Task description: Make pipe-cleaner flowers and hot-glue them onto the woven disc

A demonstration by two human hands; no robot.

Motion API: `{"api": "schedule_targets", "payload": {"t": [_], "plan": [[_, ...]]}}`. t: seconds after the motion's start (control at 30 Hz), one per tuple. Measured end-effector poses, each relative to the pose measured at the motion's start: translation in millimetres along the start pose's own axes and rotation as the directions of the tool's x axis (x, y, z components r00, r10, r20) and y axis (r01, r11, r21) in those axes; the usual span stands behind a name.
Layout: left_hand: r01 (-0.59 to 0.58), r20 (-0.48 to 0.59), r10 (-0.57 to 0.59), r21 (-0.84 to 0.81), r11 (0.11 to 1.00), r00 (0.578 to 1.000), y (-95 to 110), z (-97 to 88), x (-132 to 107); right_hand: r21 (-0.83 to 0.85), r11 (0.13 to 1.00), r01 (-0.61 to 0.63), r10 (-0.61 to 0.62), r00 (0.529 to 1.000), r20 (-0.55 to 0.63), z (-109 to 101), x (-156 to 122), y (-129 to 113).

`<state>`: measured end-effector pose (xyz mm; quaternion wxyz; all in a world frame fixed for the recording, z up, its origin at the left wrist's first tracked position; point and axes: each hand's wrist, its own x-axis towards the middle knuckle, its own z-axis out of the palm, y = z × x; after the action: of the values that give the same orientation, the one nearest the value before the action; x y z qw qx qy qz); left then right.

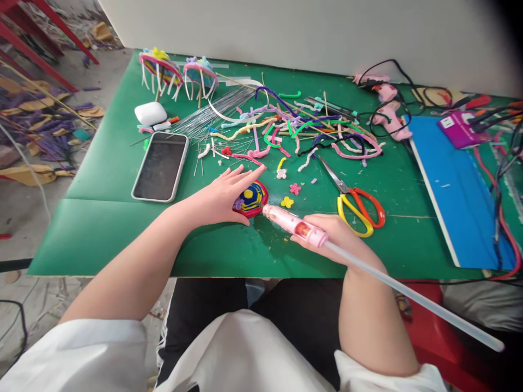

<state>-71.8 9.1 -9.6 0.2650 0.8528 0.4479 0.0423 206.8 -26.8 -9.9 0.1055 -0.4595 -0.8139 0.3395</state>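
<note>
My left hand (223, 197) lies on the table with its fingers spread and thumb apart. It frames the left side of a small coloured piece (252, 198) with a red rim, yellow and blue rings and a purple flower on it. Closed around a pink hot glue gun (286, 222), my right hand (341, 239) points the nozzle at the piece's right edge. A long translucent glue stick (417, 296) sticks out of the gun's back end. Small pipe-cleaner flowers lie just right of the piece: one yellow (287, 202), one pink (295, 189), one white (281, 173).
Scissors (350, 204) with yellow and orange handles lie to the right. A phone (160, 166) and white case (151, 113) are at the left. Tangled pipe cleaners (300, 124) and wires fill the back. Two small fringed umbrellas (161, 71) stand behind; a blue board (453, 185) lies right.
</note>
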Motion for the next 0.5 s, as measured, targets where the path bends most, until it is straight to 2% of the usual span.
{"api": "schedule_targets", "payload": {"t": [0.37,0.5], "plan": [[0.059,0.017,-0.058,-0.049,0.997,0.998,3,-1.1,-2,0.038,0.999,-0.024,0.023,0.999,0.035,-5,-1,-3],[0.034,0.01,-0.034,-0.053,0.998,0.999,2,-1.3,-2,0.139,0.989,-0.055,0.063,0.997,-0.052,-17,-9,-1]]}}
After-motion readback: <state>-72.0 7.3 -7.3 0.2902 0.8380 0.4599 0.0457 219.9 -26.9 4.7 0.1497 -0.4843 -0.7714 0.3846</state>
